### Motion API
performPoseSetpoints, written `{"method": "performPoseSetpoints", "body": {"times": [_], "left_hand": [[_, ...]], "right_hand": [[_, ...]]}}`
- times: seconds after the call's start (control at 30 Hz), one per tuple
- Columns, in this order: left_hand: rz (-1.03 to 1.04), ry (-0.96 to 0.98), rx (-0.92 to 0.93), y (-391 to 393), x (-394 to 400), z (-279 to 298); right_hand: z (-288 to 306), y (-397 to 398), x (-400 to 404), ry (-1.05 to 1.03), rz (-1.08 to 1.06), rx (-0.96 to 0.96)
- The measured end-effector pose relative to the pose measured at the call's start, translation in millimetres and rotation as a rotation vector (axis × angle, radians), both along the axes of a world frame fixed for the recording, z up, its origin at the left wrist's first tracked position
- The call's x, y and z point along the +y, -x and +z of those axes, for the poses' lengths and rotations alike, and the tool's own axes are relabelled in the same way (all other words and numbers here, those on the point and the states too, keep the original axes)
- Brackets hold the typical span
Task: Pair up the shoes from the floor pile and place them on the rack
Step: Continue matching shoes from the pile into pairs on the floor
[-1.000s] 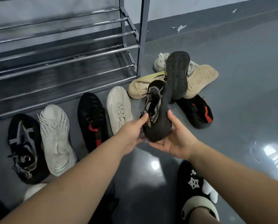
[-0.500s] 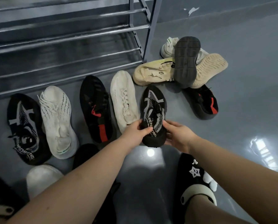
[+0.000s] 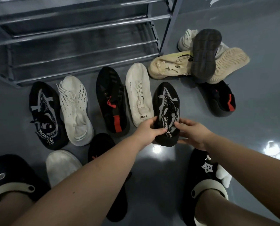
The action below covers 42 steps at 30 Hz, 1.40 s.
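Observation:
A black shoe with grey pattern [image 3: 167, 103] lies upright on the floor at the right end of a row. My left hand [image 3: 148, 128] grips its heel from the left, and my right hand [image 3: 191, 132] touches the heel from the right. The row also holds a matching black patterned shoe [image 3: 44, 110], a white knit shoe [image 3: 74, 106], a black and red shoe [image 3: 111, 100] and a cream white shoe [image 3: 138, 93]. The metal rack [image 3: 80, 44] stands behind them with bare shelves.
A pile at the right holds a beige shoe [image 3: 168, 66], an upturned dark sole [image 3: 204, 53], an upturned beige sole [image 3: 228, 64], a white shoe [image 3: 186, 39] and a black and red shoe [image 3: 220, 98]. My feet in black slippers [image 3: 206, 175] stand near, with two shoes under my left arm.
The black patterned shoe, held in the air one second ago, was lowered onto the floor beside the cream white shoe. Both hands stay at its heel.

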State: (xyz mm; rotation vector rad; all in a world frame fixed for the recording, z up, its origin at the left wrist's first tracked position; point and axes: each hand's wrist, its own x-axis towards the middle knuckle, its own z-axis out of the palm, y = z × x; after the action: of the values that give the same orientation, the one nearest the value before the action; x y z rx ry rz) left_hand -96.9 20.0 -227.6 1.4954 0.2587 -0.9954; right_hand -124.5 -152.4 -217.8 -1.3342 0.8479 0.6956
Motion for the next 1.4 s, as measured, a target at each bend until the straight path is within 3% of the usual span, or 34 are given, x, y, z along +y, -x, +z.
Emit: {"method": "performPoseSetpoints", "body": {"times": [0.37,0.77,1.07,1.4], "left_hand": [[0.186,0.129,-0.058,-13.1,64.3,87.9],[0.178,-0.166,-0.288,-23.3,220.5,227.3],[0.206,-0.153,-0.215,-35.4,281.0,221.8],[0.307,-0.062,-0.093,-47.8,293.9,137.9]], "right_hand": [[111.1,-50.2,60.9,0.124,0.317,-0.123],[231.9,-80.3,221.3,0.183,0.650,-0.375],[209.1,-86.8,270.1,0.052,0.645,-0.335],[133.3,-109.4,283.4,-0.043,0.708,-0.158]]}}
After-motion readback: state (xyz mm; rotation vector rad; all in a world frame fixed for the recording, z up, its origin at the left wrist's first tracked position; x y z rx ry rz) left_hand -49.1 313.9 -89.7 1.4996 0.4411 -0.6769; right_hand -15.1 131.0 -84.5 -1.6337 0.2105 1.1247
